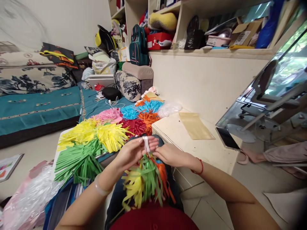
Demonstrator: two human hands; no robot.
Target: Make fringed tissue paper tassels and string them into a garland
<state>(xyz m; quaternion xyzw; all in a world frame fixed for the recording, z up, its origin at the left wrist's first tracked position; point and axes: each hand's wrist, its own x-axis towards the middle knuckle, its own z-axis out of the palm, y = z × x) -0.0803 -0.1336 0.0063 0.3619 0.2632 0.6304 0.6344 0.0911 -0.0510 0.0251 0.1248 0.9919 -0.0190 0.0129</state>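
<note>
A white string [146, 144] is looped over the outstretched fingers of my left hand [131, 152], palm turned up. It runs down to the top of a paper tassel [145, 179] with yellow, green and orange strips, which hangs over my lap. My right hand [170, 154] is closed in a pinch at the tassel's top, close beside the left fingers. What exactly lies between its fingertips is partly hidden. Left of my hands are heaps of cut fringe: yellow [111, 135], green [78, 161], dark red [134, 127] and pink [109, 115].
On the right, a cream tabletop [165, 126] bears a brown paper sheet [196, 125] and a phone [227, 138]. Blue fringe [151, 106] and orange fringe [149, 118] lie behind my hands. Clear plastic wrapping [38, 188] is at lower left. Another person's foot [251, 156] shows at right.
</note>
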